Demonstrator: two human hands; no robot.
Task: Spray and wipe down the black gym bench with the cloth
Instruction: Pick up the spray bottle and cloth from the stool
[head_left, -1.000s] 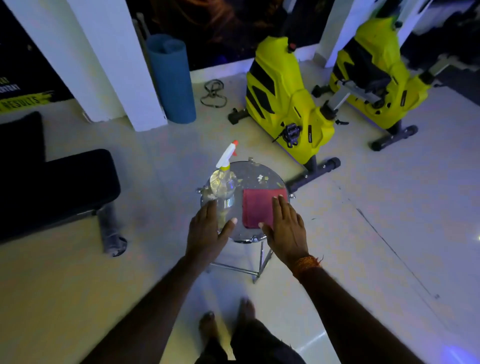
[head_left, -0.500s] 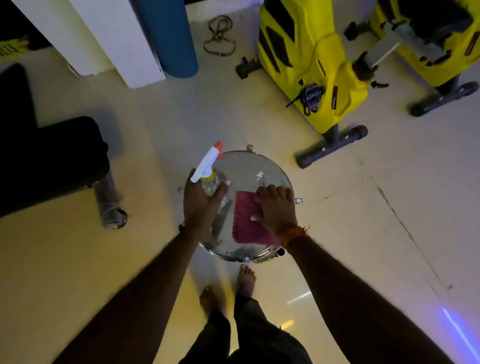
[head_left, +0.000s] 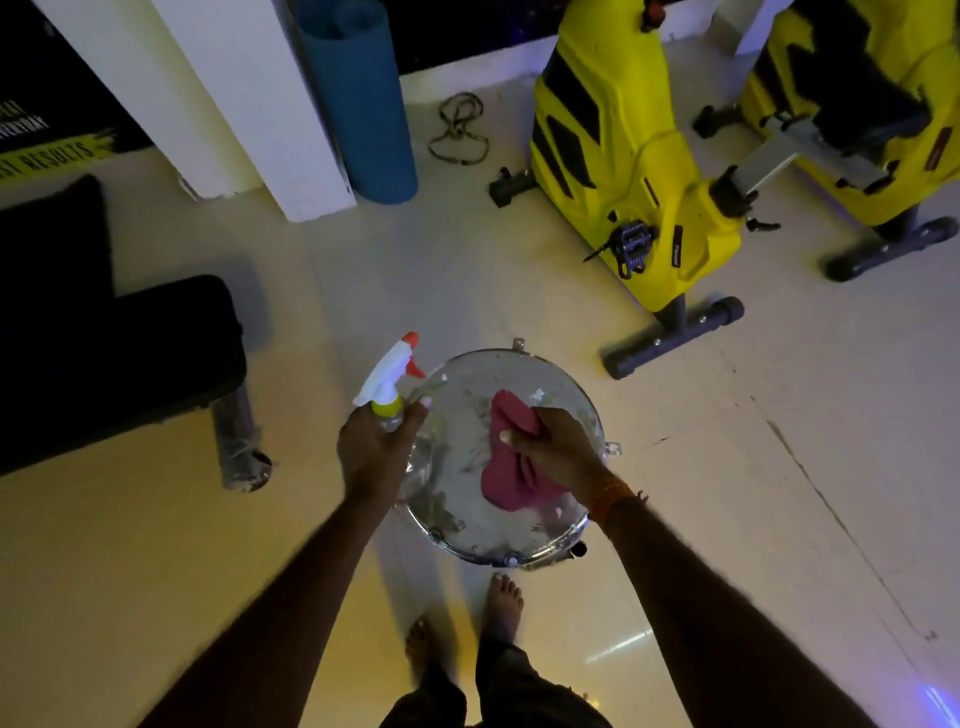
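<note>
Since a second ago your left hand (head_left: 371, 452) has closed round the bottle (head_left: 387, 382) and your right hand (head_left: 556, 457) has bunched the cloth (head_left: 506, 478) in its fingers over the stool (head_left: 467, 525); pickup likely done, bench (head_left: 119, 364) waits unsprayed, well apart at left.

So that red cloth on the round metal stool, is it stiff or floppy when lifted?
Probably floppy: the red cloth bunches into folds where the right hand grips it. Likely light for its size too, since it looks thin and one hand gathers it.
</note>
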